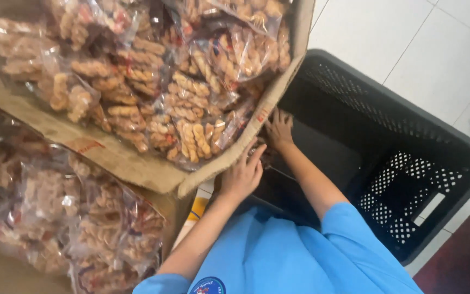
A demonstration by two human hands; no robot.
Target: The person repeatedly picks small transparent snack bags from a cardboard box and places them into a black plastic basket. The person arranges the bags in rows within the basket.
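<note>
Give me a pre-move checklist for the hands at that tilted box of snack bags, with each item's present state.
1. Left hand on the cardboard box edge: ok, its fingers lie against the corner.
2. Right hand on the box: ok, it presses the side wall, inside the black crate.
3. Grip closed around anything: cannot tell, both hands look flat rather than clasped.
4. Snack bags staying inside the tilted box: ok, none over the edge.
5. Crate floor free under the box: cannot tell, the arms and box hide part of it.
6. Second box of bags out of the way: ok, it sits apart on the left.
</note>
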